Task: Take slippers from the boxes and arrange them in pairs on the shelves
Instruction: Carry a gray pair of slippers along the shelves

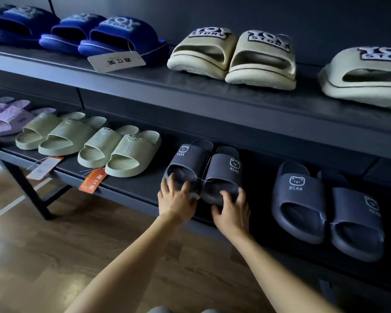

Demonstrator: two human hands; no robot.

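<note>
Two dark grey "BEAR" slippers stand side by side on the lower shelf, toes facing me. My left hand touches the toe of the left slipper with fairly straight fingers. My right hand has its fingers laid over the toe of the right slipper, thumb below the front edge. A thin tag string links the two slippers. A second dark grey BEAR pair lies to the right on the same shelf.
Left on the lower shelf are two pale green pairs with orange tags and a lilac pair. The upper shelf carries blue and cream "TOY STORY" slippers. Wooden floor lies below. No box is in view.
</note>
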